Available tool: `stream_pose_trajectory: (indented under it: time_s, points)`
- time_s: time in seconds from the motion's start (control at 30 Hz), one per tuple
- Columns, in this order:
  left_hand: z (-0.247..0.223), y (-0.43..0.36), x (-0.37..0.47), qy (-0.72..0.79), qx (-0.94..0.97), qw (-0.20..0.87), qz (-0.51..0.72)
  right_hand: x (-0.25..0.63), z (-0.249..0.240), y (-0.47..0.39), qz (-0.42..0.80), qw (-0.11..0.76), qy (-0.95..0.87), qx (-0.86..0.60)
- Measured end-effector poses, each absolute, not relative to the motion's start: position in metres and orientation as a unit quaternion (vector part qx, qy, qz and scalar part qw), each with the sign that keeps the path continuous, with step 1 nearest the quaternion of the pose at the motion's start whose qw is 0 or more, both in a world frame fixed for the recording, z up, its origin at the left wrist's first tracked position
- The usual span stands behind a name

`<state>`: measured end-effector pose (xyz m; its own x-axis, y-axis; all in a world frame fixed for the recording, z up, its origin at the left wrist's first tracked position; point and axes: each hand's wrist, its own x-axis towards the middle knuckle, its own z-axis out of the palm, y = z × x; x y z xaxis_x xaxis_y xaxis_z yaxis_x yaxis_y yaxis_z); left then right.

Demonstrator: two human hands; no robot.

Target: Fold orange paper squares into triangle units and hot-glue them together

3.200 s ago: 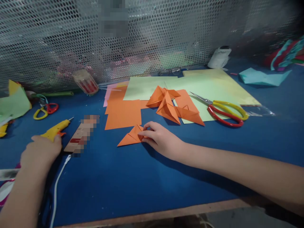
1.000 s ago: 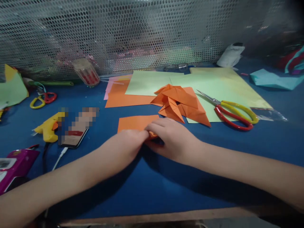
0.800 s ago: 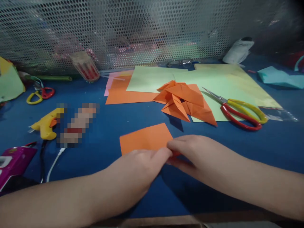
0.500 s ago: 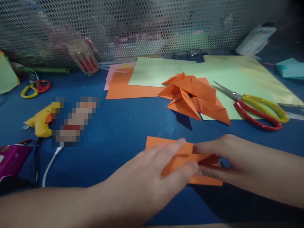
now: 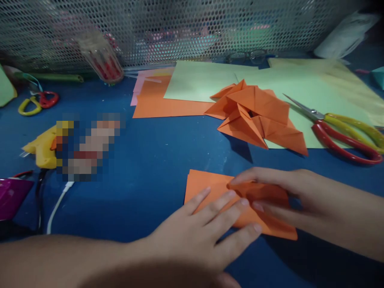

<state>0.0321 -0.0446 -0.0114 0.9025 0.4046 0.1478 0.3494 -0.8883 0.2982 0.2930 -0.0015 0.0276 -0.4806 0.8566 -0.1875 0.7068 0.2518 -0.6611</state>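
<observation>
A folded orange paper (image 5: 207, 182) lies on the blue tabletop in front of me. My left hand (image 5: 207, 228) is laid flat across its lower left part, fingers stretched and a little spread. From the right, my right hand (image 5: 279, 192) curves over the paper with thumb and forefinger on either side of a raised fold; its other fingers are mostly hidden. Behind them sits a cluster of folded orange paper pieces (image 5: 255, 108), partly over pale green sheets (image 5: 204, 82). Scissors (image 5: 339, 132) with red and yellow handles lie to its right.
A yellow glue gun (image 5: 43, 148), a blurred-out object (image 5: 93, 144) with a white cable (image 5: 58, 206), and a purple packet (image 5: 15, 196) lie at left. Farther back are a second pair of scissors (image 5: 37, 102), a clear jar (image 5: 103, 60), an orange sheet (image 5: 168, 108) and a perforated metal panel (image 5: 186, 28).
My left hand has shifted down and its fingers have spread flat on the paper. My right forefinger has moved left across the fold. The view has shifted slightly.
</observation>
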Motion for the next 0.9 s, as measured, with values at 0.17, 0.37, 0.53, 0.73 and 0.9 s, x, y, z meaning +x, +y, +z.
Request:
stream_pose_trajectory:
  time_s: [0.17,0.37,0.53,0.73,0.9]
  points:
    - [-0.014,-0.04,0.031,0.212,0.953,0.2,0.077,0.298,0.023,-0.001,0.451,0.121,-0.743,-0.479]
    - [-0.011,-0.037,0.028,0.217,0.942,0.246,0.069,0.305,0.013,-0.001,0.407,0.134,-0.764,-0.483]
    - [-0.013,-0.035,0.025,0.213,0.94,0.254,0.077,0.308,0.009,-0.004,0.366,0.137,-0.798,-0.458]
    - [-0.013,-0.034,0.022,0.205,0.942,0.257,0.074,0.306,0.013,-0.004,0.375,0.126,-0.801,-0.449]
    - [-0.011,-0.033,0.022,0.203,0.936,0.281,0.058,0.308,0.01,-0.002,0.376,0.119,-0.796,-0.459]
